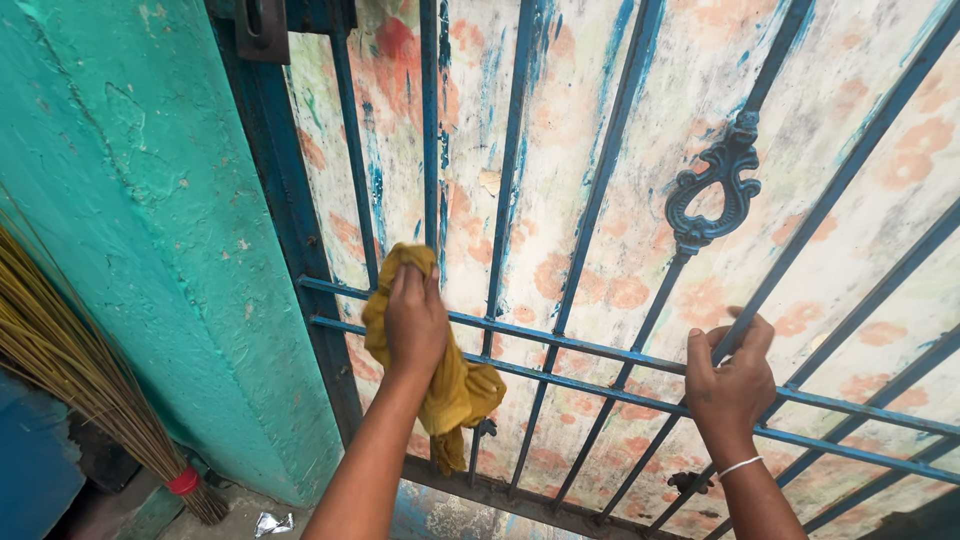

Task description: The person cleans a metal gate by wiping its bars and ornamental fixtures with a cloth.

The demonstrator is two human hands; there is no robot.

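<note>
My left hand [415, 320] presses a yellow cloth [450, 385] flat on the blue gate bars [560, 350], at nine o'clock. Right hand [730, 380], three o'clock, grip curled round a bar, apparently steadying the gate.

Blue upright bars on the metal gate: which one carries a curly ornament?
The blue upright bar with the cast scroll ornament, just above the right hand; the other bars run plain.

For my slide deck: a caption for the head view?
Left hand presses yellow cloth on blue gate; right hand grips a bar.
</note>
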